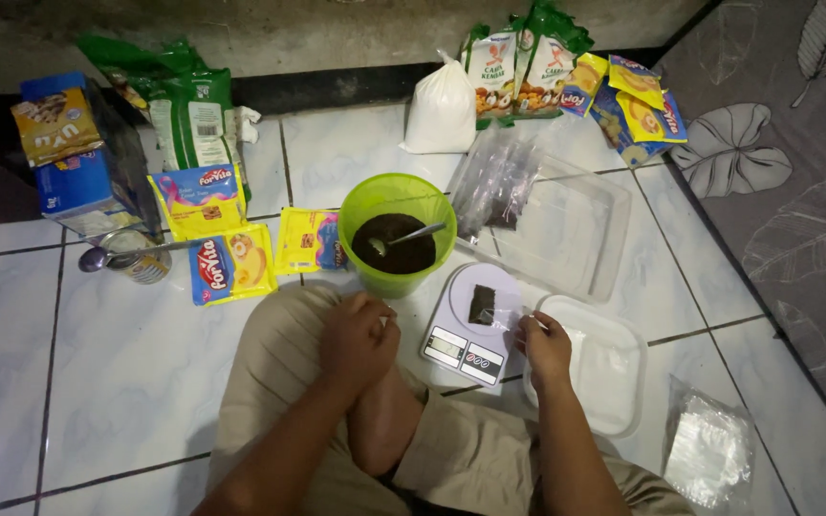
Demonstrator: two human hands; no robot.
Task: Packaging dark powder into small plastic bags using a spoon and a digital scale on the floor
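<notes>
Clear plastic bag (489, 308), part-filled with dark powder, lies on the scale (471, 325) at centre frame. My right hand (544, 346) pinches its edge; my left hand (358, 336) rests loosely curled on my knee, holding nothing. Risk: a tug could tip the bag and spill powder over the scale. The green bucket (397, 232) with its spoon (403, 237) sits just above. Yellow sachets (231, 263) lie left of it; green packets (526, 59) stand upper centre, a blue box (74, 186) upper left.

Right hand (545, 346) pinching a small dark-filled plastic pouch (483, 306) on a white kitchen scale (475, 325), green bowl (398, 234) at eleven o'clock, left hand (358, 336) resting on knee
</notes>
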